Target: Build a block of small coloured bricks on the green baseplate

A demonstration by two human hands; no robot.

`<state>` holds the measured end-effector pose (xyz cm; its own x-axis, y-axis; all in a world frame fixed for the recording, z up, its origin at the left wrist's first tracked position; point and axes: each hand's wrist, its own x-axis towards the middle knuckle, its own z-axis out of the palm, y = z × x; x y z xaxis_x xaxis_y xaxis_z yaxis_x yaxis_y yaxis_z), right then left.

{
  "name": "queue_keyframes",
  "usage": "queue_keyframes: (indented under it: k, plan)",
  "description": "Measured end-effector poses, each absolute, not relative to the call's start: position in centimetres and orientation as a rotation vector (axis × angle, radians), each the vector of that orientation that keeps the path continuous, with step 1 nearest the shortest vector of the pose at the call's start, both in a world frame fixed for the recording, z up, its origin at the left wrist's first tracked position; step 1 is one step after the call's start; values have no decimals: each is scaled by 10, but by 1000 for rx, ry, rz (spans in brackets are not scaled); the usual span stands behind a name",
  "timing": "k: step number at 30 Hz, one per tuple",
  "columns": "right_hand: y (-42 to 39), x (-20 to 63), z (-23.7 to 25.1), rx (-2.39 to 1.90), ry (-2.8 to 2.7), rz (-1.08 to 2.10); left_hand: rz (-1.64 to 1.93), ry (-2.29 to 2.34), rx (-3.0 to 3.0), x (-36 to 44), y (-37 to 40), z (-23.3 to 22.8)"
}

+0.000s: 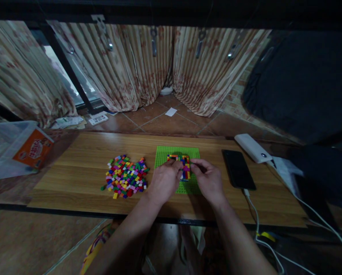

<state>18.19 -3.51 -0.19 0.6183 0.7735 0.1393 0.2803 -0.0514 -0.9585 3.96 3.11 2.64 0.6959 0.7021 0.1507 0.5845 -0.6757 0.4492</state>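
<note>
A green studded baseplate [162,154] lies on the wooden table, with a low build of multicoloured toy bricks [185,168] on it. My left hand [165,180] reaches over the build from the left. Its fingers are curled against the bricks and cover part of them. At the build's right edge, my right hand [210,178] has thumb and forefinger pinched together. What sits between those fingertips is too small to make out, though a dark green speck shows there. A heap of loose bricks [127,175] in many colours lies left of the baseplate.
On the right of the table [81,160] lie a black phone [239,169] with a white cable [255,210] and a white power bank [252,148]. A translucent plastic bin [4,149] with an orange label stands at the left. Curtains [148,68] hang beyond the tiled floor.
</note>
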Motion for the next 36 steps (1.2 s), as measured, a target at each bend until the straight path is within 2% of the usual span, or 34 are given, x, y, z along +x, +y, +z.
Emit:
queue_keyframes:
  k: [25,36]
  plan:
    - [-39,179,5,-1661,-1095,486,545,1247,2518,47,16,20]
    - [-42,178,11,-1678,-1153,420,606,1134,2666,44,16,16]
